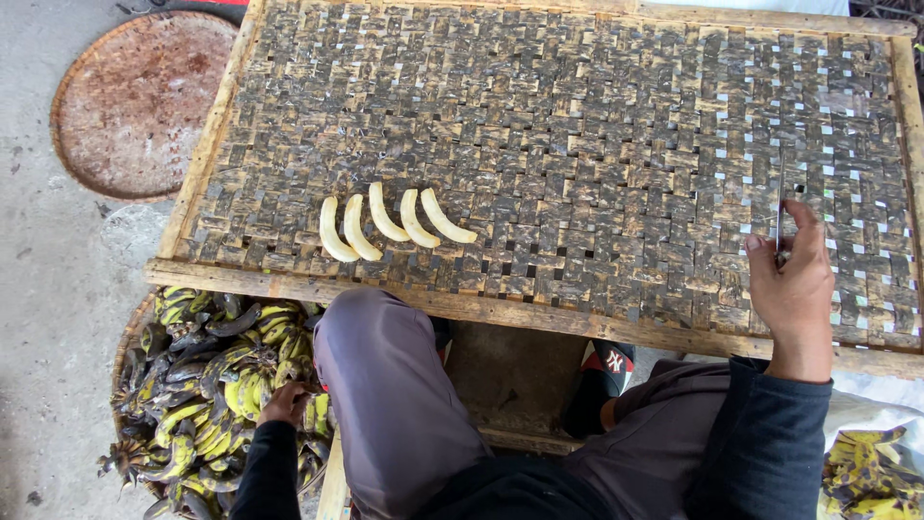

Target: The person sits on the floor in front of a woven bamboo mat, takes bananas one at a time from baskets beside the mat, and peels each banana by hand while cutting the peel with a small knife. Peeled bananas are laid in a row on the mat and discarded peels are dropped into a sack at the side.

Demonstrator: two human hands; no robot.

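Yellow bananas (221, 385): heaped in a basket (123, 342) on the floor, left.
Left hand (286, 404): grasping one of them.
Right hand (794, 289): closed round a thin blade (779, 217).
Woven tray (577, 144): five peeled bananas (390, 223) in a row.
Floor (48, 289): grey concrete.

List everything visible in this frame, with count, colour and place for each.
peeled bananas: five, pale yellow, in a row on the woven tray
woven tray: one, dark brown, wooden frame, centre
unpeeled bananas: many, yellow-black, basket at lower left
round tray: one, reddish brown, on the floor at upper left
banana peels: a pile, yellow-black, lower right
knife: one, thin, metal, in the right hand
left hand: on the unpeeled bananas
right hand: over the woven tray
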